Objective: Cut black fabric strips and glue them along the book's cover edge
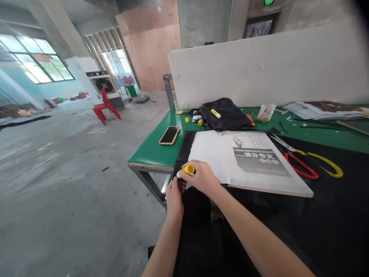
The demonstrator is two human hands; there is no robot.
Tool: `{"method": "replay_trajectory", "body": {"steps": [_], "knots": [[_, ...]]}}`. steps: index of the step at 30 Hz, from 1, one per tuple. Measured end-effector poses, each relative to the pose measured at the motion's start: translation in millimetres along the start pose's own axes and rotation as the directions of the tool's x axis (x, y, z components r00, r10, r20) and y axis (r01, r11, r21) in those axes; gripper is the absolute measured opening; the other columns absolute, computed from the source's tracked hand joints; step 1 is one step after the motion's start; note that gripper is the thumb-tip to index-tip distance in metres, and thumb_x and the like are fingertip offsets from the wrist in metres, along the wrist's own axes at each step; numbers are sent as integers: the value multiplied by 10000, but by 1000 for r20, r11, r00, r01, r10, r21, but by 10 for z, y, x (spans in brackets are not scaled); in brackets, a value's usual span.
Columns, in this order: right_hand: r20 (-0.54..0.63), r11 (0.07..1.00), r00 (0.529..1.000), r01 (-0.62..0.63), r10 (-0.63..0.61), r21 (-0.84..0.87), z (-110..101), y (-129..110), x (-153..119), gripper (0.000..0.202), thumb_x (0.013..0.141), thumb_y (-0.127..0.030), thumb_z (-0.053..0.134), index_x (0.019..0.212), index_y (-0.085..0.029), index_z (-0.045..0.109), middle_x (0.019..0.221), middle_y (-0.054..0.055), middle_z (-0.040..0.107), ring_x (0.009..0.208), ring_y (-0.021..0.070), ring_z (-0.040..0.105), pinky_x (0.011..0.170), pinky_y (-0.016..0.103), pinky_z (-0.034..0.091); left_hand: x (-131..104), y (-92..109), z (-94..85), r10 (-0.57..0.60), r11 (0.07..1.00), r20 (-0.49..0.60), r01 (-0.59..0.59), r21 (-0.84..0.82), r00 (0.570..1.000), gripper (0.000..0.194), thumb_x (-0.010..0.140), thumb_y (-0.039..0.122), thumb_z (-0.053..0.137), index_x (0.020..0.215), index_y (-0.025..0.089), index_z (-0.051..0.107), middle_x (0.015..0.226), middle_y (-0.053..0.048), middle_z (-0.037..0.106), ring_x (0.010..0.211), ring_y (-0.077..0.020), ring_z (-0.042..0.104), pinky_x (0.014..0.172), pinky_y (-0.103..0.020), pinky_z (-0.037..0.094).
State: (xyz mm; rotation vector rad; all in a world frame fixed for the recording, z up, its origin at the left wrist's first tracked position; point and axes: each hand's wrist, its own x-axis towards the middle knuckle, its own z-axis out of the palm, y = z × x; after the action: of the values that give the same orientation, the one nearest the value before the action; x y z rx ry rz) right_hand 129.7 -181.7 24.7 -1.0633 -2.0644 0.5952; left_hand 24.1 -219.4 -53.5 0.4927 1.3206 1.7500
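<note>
My right hand [203, 177] is closed around a yellow and white glue stick [188, 170], its white end against the black cloth [181, 157] at the table's near left corner. Just below, my left hand [174, 196] pinches the cloth's edge, with some fingers hidden underneath. An open book [259, 161] with a printed grey page lies on the cloth. Its blank white page [206, 148] is beside my right hand. Scissors with one red and one yellow handle [311, 159] rest to the right of the book.
On the green table [150, 146] are a phone [169, 135], a folded black cloth [227, 115] bearing another glue stick [215, 113], a clear plastic cup [266, 112] and papers [311, 111]. A white panel [259, 73] stands behind. A red chair [106, 105] is on the floor.
</note>
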Motion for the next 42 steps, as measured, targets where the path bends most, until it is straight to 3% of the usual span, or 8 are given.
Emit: {"method": "replay_trajectory", "body": {"steps": [10, 15, 18, 23, 29, 32, 38, 42], "knots": [[188, 833, 899, 438, -397, -337, 98, 22, -8, 177, 853, -253, 535, 977, -176, 634, 845, 52, 616, 775, 169, 553, 668, 276, 399, -20, -2, -27, 122, 987, 36, -125, 98, 992, 315, 768, 383, 566, 559, 162, 485, 517, 46, 472, 520, -95, 428, 507, -213, 321], [-74, 951, 970, 211, -233, -224, 71, 34, 16, 276, 882, -316, 494, 1093, -180, 606, 888, 65, 622, 823, 174, 579, 719, 272, 437, -38, 20, -17, 143, 978, 65, -151, 141, 988, 342, 808, 435, 510, 595, 168, 510, 530, 25, 498, 520, -114, 451, 531, -236, 337], [-223, 995, 970, 86, -96, -51, -3, -14, 8, 315, 887, -389, 473, 1069, -176, 615, 891, 61, 636, 804, 163, 599, 728, 264, 451, -31, 17, -19, 152, 974, 59, -160, 163, 987, 339, 809, 437, 508, 611, 162, 524, 537, 16, 504, 521, -119, 453, 541, -243, 344], [-38, 985, 985, 170, -169, 35, -27, -33, -3, 210, 858, -337, 529, 953, -197, 652, 878, 25, 642, 779, 135, 596, 727, 245, 450, -15, 7, -18, 147, 980, 69, -155, 125, 987, 331, 813, 428, 510, 608, 169, 498, 524, 36, 470, 516, -108, 426, 522, -230, 327], [128, 969, 967, 233, -222, -79, 105, 24, -4, 212, 847, -292, 564, 1021, -202, 643, 866, 32, 616, 808, 145, 575, 724, 251, 440, -13, 8, -28, 145, 980, 72, -153, 128, 987, 336, 788, 401, 537, 559, 169, 457, 514, 53, 420, 503, -88, 386, 503, -215, 297], [88, 977, 976, 204, -199, -55, 123, 25, -2, 272, 855, -314, 553, 1096, -207, 616, 916, 40, 618, 838, 152, 581, 744, 257, 449, 0, 6, -24, 116, 989, 73, -122, 89, 991, 305, 786, 410, 525, 605, 166, 503, 517, 52, 432, 499, -91, 400, 506, -217, 311], [-201, 990, 979, 18, 11, 143, -45, 6, 22, 232, 849, -358, 518, 970, -199, 636, 924, 32, 653, 795, 146, 603, 694, 247, 458, 68, -10, 5, 13, 1000, 14, -13, 22, 1000, 282, 757, 358, 515, 553, 164, 496, 475, 26, 485, 448, -86, 412, 486, -220, 318], [-139, 989, 990, 19, 2, 146, -115, 10, 10, 141, 795, -301, 563, 850, -200, 644, 830, 5, 659, 724, 131, 598, 650, 237, 441, 92, -5, 16, -12, 1000, -5, 12, -5, 1000, 303, 759, 356, 502, 520, 170, 478, 443, 33, 457, 425, -85, 401, 473, -223, 312]]}}
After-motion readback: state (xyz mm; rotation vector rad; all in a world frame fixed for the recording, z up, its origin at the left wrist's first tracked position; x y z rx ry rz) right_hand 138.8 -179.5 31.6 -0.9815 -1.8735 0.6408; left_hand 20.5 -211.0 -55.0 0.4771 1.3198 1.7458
